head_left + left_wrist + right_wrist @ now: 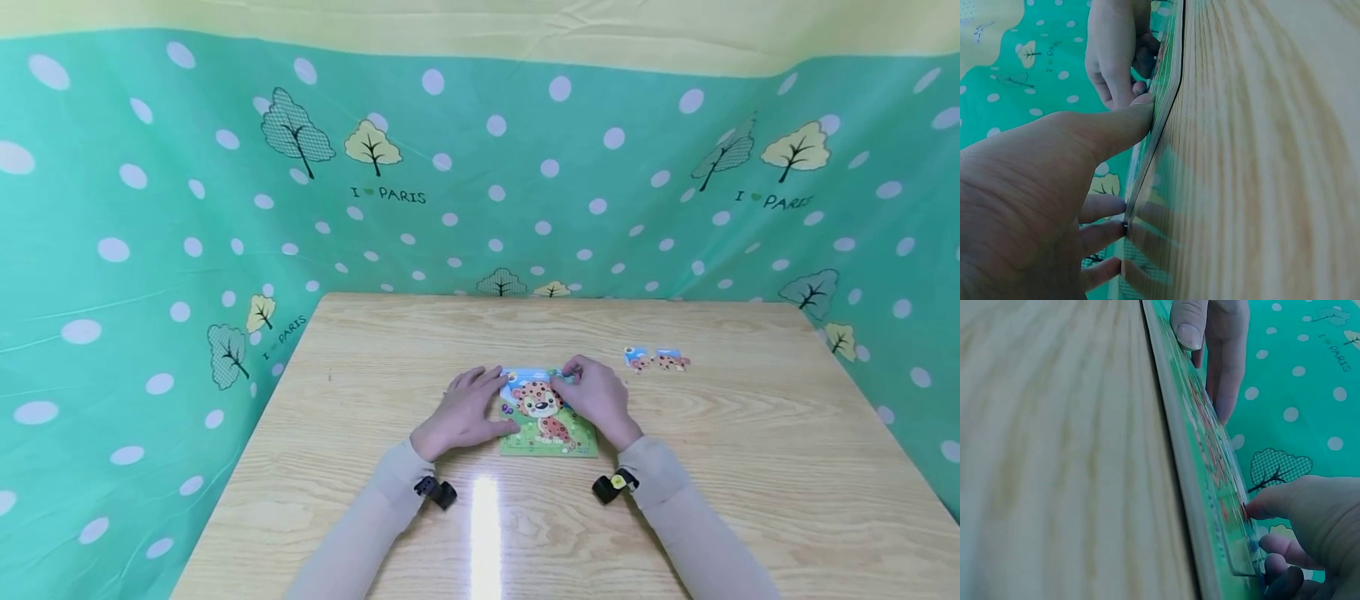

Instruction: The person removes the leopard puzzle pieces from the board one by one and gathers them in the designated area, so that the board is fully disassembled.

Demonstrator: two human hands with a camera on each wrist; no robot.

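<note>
A picture puzzle in a flat board lies on the table, showing a spotted leopard cub on grass under a blue sky. My left hand rests along its left side, fingers extended near the upper left corner and thumb on the picture lower down. In the left wrist view, the left thumb presses on the board's face while the other fingertips touch its edge. At the upper right corner my right hand has its fingers curled and pinches a puzzle piece, mostly hidden by the fingers. The right thumb touches the picture's surface.
Two loose puzzle pieces, one on the left and one on the right, lie beyond the right hand. The wooden table meets a green dotted curtain behind and at both sides. Light glares on the table in front.
</note>
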